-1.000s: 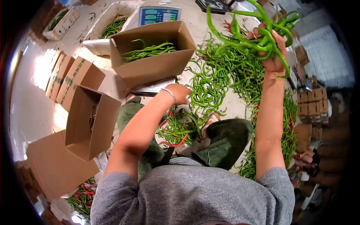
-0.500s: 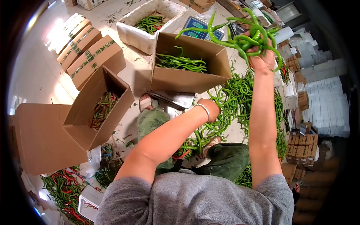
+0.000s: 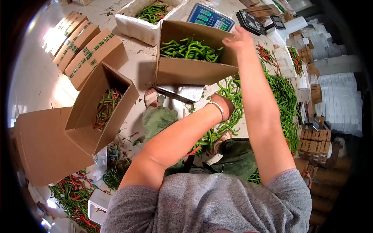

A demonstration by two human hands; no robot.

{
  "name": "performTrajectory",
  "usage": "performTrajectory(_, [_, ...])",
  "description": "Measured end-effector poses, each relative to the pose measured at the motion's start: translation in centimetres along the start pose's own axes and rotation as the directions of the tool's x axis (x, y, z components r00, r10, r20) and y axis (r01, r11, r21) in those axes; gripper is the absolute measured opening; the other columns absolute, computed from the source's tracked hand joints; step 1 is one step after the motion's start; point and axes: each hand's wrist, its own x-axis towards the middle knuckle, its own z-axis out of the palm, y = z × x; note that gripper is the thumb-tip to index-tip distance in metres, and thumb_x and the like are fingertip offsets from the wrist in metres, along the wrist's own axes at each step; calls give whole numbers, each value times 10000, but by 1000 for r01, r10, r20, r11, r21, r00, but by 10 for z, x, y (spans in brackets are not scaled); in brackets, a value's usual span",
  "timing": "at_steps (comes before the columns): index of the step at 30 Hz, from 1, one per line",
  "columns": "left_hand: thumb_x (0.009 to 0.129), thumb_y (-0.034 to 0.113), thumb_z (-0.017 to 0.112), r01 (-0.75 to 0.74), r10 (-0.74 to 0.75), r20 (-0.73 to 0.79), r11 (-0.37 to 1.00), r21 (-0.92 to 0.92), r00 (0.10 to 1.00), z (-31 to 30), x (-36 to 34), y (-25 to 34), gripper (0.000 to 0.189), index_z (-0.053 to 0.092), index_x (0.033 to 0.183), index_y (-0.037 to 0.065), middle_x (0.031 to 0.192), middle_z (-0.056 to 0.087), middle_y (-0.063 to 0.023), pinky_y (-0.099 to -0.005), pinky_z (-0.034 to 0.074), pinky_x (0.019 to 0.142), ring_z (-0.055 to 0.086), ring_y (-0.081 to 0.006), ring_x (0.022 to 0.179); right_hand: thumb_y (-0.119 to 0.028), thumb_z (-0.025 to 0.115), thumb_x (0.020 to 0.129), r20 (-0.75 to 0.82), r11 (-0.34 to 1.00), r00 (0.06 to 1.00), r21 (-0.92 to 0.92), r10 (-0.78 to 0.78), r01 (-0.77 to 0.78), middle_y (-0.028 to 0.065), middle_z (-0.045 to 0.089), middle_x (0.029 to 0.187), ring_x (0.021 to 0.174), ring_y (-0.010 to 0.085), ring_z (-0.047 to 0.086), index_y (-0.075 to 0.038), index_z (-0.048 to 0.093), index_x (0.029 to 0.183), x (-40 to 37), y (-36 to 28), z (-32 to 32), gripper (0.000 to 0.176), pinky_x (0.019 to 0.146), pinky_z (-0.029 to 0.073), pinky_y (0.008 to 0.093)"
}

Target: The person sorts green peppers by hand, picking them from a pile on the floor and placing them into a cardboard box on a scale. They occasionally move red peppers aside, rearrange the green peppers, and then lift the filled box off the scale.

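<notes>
Far left: flat cardboard sheet point(image 3: 42, 143) on the floor. Lower left: loose red and green peppers point(image 3: 72, 194). Upper left: stack of printed flat cartons point(image 3: 87, 50). Left of centre: open tilted carton point(image 3: 103, 106) with mixed-colour peppers inside. Top centre-left: white foam box point(image 3: 143, 23) with green ones in it.

Top centre: cardboard box point(image 3: 190, 72) sits on a scale platform point(image 3: 182, 92), with the scale display point(image 3: 210, 17) behind it. The green peppers point(image 3: 190, 48) lie inside this box.

Centre: left hand point(image 3: 227, 104), bracelet at the wrist, is down at the edge of the floor pile point(image 3: 283, 97). Its fingers are hidden, so can't tell if it grips anything.

Right of centre, top: right hand point(image 3: 239, 39) is over the box's right rim, fingers spread and loose, empty.

Right: the floor pile of green peppers runs down the frame. Far right: white stacks point(image 3: 338, 105).
</notes>
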Motion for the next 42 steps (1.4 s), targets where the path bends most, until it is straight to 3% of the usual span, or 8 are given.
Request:
performTrajectory(5, [792,313,641,8,-9,-29,999,-33,1000,5,0,5,294,644,1030,140,963,671,-91,-430,483,796,623,-279,968,-239,558,897,496,688,805,-459,-326,562,102,585,1202,961,175,625,-36,502,1247,-10,-33,-66,409,894,441,346])
performTrajectory(10, [776,139,569,-27,27,-3,999,-44,1000,11,8,5,247,631,1014,115,942,667,-121,-448,493,770,643,-305,903,-226,644,835,576,464,755,-601,-314,651,33,668,963,864,123,633,-41,623,1104,-6,-37,-161,328,720,466,265])
performTrajectory(18, [792,70,497,-63,81,-284,996,70,955,-1,20,-4,100,592,820,72,755,620,-175,-478,457,650,603,-363,778,-235,610,873,140,626,984,-759,-108,177,6,660,885,775,73,603,-78,600,1108,27,-20,-442,283,690,457,231])
performTrajectory(26, [831,229,616,-16,15,9,997,81,1000,0,58,8,236,574,989,59,866,607,-138,-430,433,705,570,-344,828,-232,665,807,-284,737,959,-645,11,-200,-4,625,789,683,126,597,-116,618,887,51,109,-595,148,587,463,299])
performTrajectory(30, [822,207,623,0,-3,133,1000,22,991,7,81,14,347,557,1123,48,926,612,-142,-437,434,748,563,-351,873,-216,647,814,-324,587,941,-744,100,-318,16,652,809,724,168,621,-124,621,948,94,160,-640,165,637,472,319])
performTrajectory(34, [813,221,632,11,-8,197,1000,-13,980,21,99,16,400,546,1161,44,971,611,-164,-438,447,773,561,-378,896,-48,580,745,157,-141,876,-985,-457,103,95,594,1028,983,287,556,-161,644,1007,114,192,-631,293,793,461,385])
performTrajectory(38, [836,269,610,117,-88,306,990,-78,948,32,119,20,423,536,1183,39,1016,604,-201,-445,452,792,563,-401,926,-62,542,776,443,-480,857,-831,-264,282,70,400,1350,1275,271,342,-191,610,1034,137,197,-618,296,1014,305,453])
performTrajectory(42, [842,269,605,98,-86,361,995,-15,929,42,130,21,423,537,1189,37,1051,600,-205,-442,454,802,562,-402,960,-42,632,732,468,-502,862,-802,-192,324,23,260,1471,1368,269,221,-207,597,1021,149,193,-624,335,1085,237,497])
